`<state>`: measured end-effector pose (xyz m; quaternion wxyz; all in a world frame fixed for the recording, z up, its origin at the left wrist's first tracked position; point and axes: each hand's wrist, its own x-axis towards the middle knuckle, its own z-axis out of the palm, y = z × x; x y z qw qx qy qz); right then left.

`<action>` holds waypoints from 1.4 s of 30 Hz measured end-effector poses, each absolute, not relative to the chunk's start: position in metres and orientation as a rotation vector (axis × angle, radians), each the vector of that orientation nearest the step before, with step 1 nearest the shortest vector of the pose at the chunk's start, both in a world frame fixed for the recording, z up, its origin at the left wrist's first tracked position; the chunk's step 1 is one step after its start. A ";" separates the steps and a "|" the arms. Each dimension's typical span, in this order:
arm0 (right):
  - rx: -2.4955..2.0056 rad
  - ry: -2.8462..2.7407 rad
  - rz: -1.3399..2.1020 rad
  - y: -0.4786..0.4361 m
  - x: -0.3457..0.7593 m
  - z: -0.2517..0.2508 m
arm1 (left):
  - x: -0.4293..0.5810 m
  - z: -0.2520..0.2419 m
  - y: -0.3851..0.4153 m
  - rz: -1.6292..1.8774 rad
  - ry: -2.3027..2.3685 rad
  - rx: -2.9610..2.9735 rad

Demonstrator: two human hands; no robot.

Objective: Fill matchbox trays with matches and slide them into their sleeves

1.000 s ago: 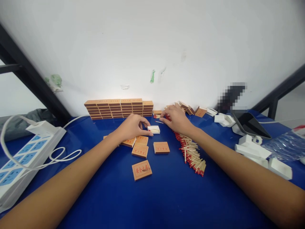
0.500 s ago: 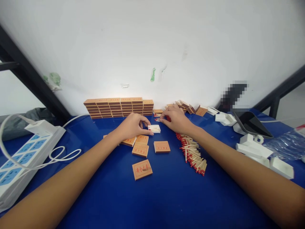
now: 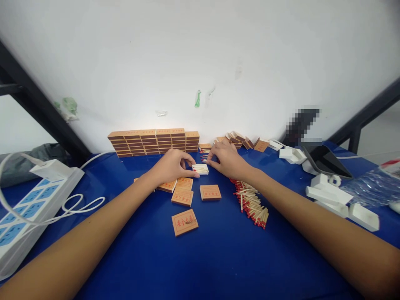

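My left hand (image 3: pixel 175 163) grips the left end of a small white matchbox tray (image 3: pixel 201 169) between thumb and fingers. Matches lie inside that tray. Just beyond its right end, my right hand (image 3: pixel 227 160) has thumb and forefinger brought together in a pinch; whatever is between them is too small to make out. A few red-headed matches (image 3: pixel 204 156) lie on the table by these fingertips. Under and beside my right wrist spreads a heap of matches (image 3: pixel 251 204), partly covered by the forearm.
Closed matchboxes (image 3: pixel 210 192) lie in front of my hands. A stacked wall of matchboxes (image 3: pixel 153 141) stands against the back wall, with a loose pile (image 3: pixel 239 137) to its right. A power strip (image 3: pixel 40 204) is at left; white plastic pieces (image 3: pixel 331 193) and a dark-screened device (image 3: pixel 326 160) lie right.
My right fingertips have come slightly down and closer to the tray's right end. My left hand still holds the tray. The whole view has shifted a little.
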<state>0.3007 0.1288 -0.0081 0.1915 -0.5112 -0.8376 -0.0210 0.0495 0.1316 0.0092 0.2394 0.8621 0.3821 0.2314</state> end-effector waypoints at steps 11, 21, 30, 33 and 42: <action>-1.466 -2.364 -0.039 0.128 0.301 -0.008 | 0.050 0.010 0.131 0.628 1.047 2.357; -1.439 -2.395 -0.024 0.126 0.303 -0.007 | 0.050 0.010 0.131 0.630 1.040 2.363; -1.486 -2.385 -0.033 0.124 0.300 -0.004 | 0.050 0.009 0.132 0.632 1.038 2.363; -1.470 -2.396 -0.024 0.124 0.300 -0.003 | 0.049 0.009 0.132 0.635 1.038 2.368; -1.454 -2.400 -0.049 0.126 0.302 -0.006 | 0.050 0.010 0.132 0.641 1.028 2.356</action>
